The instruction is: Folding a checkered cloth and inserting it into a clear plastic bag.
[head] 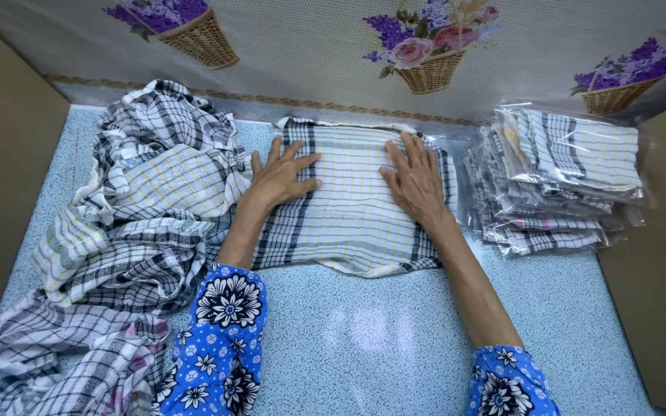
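A white checked cloth with black and yellow lines lies folded flat on the pale blue speckled table, inside what looks like a clear plastic bag. My left hand rests palm down on the cloth's left part, fingers spread. My right hand presses flat on its right part, fingers apart too. Both forearms reach forward out of blue flowered sleeves.
A loose heap of checked cloths fills the table's left side and trails to the near left corner. A stack of bagged folded cloths stands at the right. Brown board walls flank both sides; a wall covering with flower baskets rises behind.
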